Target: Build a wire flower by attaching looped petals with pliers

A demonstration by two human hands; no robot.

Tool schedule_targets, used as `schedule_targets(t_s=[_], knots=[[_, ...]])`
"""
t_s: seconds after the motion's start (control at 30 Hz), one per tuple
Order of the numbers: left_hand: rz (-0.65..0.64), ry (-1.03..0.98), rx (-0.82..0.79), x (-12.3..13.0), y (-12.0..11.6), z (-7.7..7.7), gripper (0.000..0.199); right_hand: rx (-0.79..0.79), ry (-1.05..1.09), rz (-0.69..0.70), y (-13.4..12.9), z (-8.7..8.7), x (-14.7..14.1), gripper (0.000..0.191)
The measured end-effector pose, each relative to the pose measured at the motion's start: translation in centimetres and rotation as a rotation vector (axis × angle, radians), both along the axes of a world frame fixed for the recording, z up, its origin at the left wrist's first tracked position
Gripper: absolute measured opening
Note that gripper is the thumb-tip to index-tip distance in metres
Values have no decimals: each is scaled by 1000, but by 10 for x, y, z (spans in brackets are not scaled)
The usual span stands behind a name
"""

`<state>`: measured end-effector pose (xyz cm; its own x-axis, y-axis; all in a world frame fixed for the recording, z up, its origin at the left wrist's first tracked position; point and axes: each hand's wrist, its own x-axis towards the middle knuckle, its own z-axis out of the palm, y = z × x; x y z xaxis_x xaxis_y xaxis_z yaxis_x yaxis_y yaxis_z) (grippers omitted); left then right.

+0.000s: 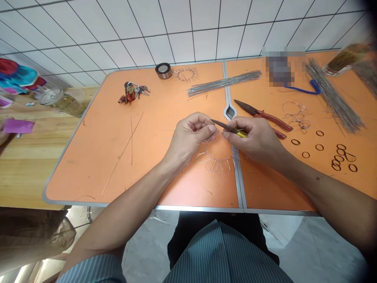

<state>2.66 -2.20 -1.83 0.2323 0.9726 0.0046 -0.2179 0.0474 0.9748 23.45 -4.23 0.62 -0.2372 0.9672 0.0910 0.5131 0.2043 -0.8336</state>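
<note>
Head view: how do the two hands stand, taking the wire ring point(218, 159) as the middle of the clock and the wall as twelve?

Left hand point(190, 135) at ten o'clock, right hand point(255, 135) between two and three. The left thumb and forefinger are pinched together on the ring's upper rim.

And the right?

Its fingers are clamped round a pointed tool point(227, 126) with a yellow grip. The dark tip aims at ten o'clock, right by the left thumb; whether it touches the wire, I cannot tell.

What does the ring look like?

Thin wire in a circle, with petal-like loops spreading outward, clearest from five round to eight. It is between the hands, near the metal seam of the orange tabletop point(94, 145). I cannot tell if its lower edge rests there.

What lies further out?

Straight wires point(224, 83) in a bundle at twelve. A second looped ring point(193, 73) at eleven, just beside a round black-and-silver thing point(163, 71). Keys point(131, 92) at ten, two crossing loose wires point(131, 139) at nine.

On the other side?

Red-handled pliers point(272, 120) at two, partly behind the right hand; beyond them, tangled wire loops point(296, 116) and another wire bundle point(335, 96). Small dark rings point(336, 164) lie at three, some single, some clustered.
</note>
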Motion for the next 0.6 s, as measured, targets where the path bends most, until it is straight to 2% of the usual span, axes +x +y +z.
schedule_targets(t_s=[0.2,0.33,0.6], knots=[[-25,10,0,-1,0,0,28,6,-7,-7,-2,1,-1,18],[-3,100,-3,-1,-2,6,19,47,-40,-44,-4,2,-1,17],[20,263,112,3,-5,4,12,130,-113,-72,-9,2,-3,11]])
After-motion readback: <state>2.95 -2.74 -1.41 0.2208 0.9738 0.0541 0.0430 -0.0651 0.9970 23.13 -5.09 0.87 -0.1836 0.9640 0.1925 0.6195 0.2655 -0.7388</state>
